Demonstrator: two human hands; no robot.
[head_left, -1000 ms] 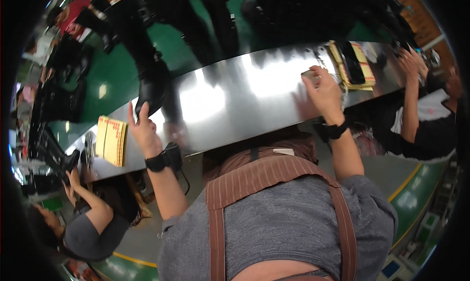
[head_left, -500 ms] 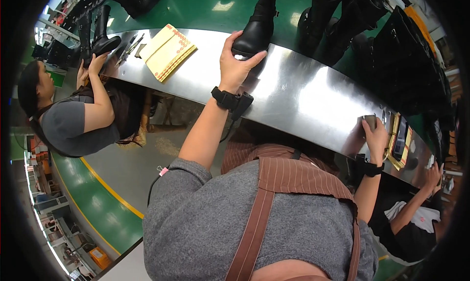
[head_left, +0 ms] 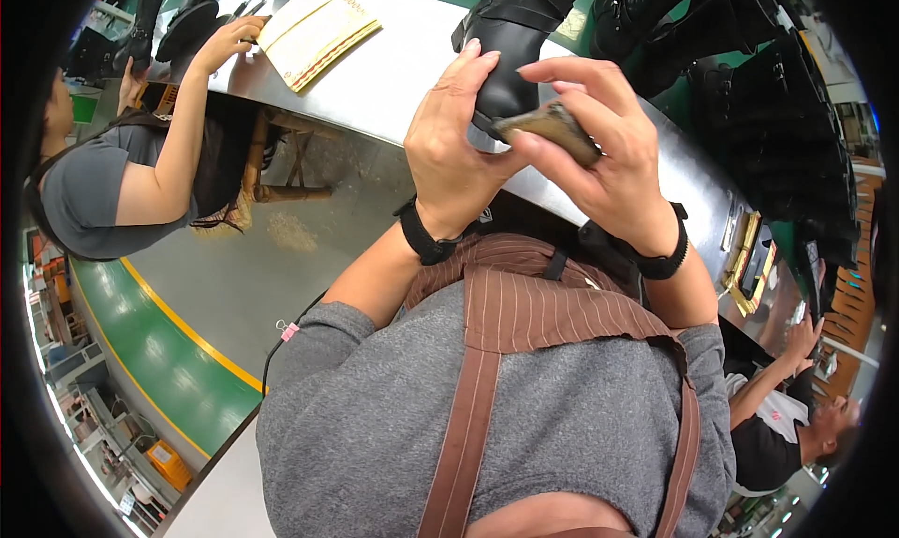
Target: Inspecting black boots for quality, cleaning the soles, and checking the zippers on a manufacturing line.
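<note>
A black leather boot (head_left: 508,84) lies over the metal table in front of me, its rounded toe toward my body. My left hand (head_left: 454,149) grips the toe end, with fingers along its left side and the thumb beneath. Pinched between the thumb and fingers of my right hand (head_left: 618,149) is a worn grey-brown block (head_left: 560,132), slightly blurred. The block sits right at the toe's lower edge; whether it touches the leather I cannot tell. My right fingers partly cover the block.
A stack of yellow printed paper (head_left: 318,37) lies on the metal table (head_left: 398,65) to the left. More black boots (head_left: 698,56) stand on the green surface beyond. A phone (head_left: 757,262) rests on yellow paper at right. Co-workers sit at left (head_left: 122,187) and right (head_left: 773,416).
My right hand has brought the block from the table's right side to the boot's toe. The boot has tilted and come nearer. The left co-worker's hand has reached to the paper stack's corner.
</note>
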